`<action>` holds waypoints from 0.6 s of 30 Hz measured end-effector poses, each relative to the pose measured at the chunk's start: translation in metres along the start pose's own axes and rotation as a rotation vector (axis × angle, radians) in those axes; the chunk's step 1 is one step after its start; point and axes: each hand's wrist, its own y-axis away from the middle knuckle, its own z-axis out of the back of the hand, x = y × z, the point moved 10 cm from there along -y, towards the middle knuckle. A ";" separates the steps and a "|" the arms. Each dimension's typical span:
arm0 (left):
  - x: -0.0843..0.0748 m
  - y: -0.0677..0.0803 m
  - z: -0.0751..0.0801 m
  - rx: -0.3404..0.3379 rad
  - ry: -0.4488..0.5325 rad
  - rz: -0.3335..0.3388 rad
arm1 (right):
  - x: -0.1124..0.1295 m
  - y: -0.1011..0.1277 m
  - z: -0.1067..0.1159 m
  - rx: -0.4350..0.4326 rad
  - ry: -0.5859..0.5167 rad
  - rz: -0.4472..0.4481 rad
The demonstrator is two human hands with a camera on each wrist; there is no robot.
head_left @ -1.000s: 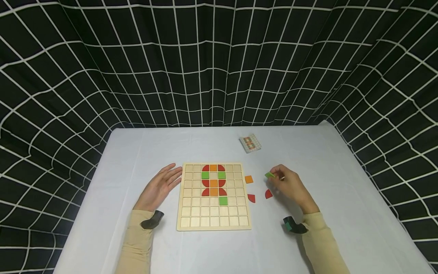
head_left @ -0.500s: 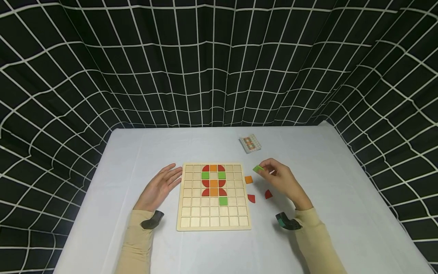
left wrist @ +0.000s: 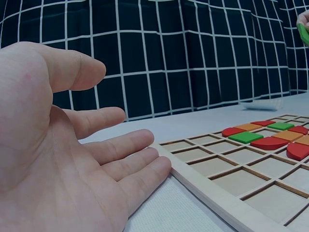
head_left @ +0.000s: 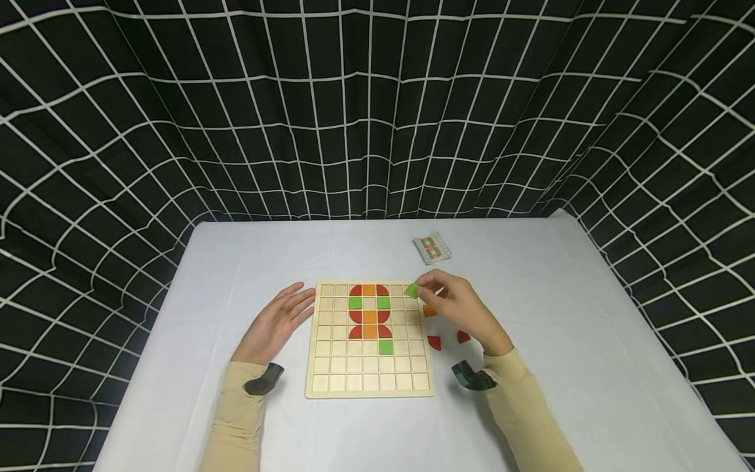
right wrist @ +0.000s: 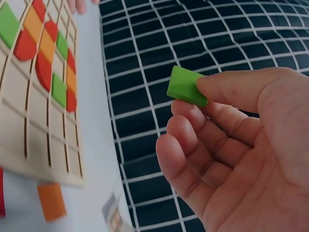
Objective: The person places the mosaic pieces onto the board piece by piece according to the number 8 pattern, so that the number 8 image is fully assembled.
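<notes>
Pinching green tile (head_left: 411, 291): right hand (head_left: 459, 308) raised | left hand (head_left: 276, 323) flat, relaxed beside board (head_left: 369, 387)

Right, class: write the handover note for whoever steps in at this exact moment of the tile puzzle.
Right hand: pinches a green square tile, held above the wooden grid board's upper right edge.
Left hand: open, resting flat on the white table, fingertips against the board's left edge.
Done: red, orange and green tiles fill part of the board's middle columns.
Left: the held green tile is not yet placed; an orange square and two red quarter-round pieces lie loose right of the board. A pattern card lies beyond.
</notes>
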 end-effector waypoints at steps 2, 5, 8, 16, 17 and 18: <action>0.000 0.000 0.000 -0.002 0.001 0.001 | 0.006 -0.002 -0.005 0.014 -0.016 0.014; 0.001 0.000 0.000 0.001 0.007 0.003 | 0.014 -0.004 -0.011 0.030 -0.028 0.045; 0.001 0.000 0.000 0.009 0.011 0.002 | 0.020 -0.006 -0.017 0.040 -0.028 0.076; 0.000 -0.001 0.000 0.015 0.021 -0.002 | 0.031 -0.009 -0.043 0.115 -0.022 0.103; 0.000 -0.001 0.000 0.016 0.021 -0.003 | 0.032 -0.009 -0.046 0.125 -0.018 0.111; 0.000 -0.001 0.000 0.018 0.021 -0.005 | 0.035 -0.009 -0.050 0.135 -0.011 0.124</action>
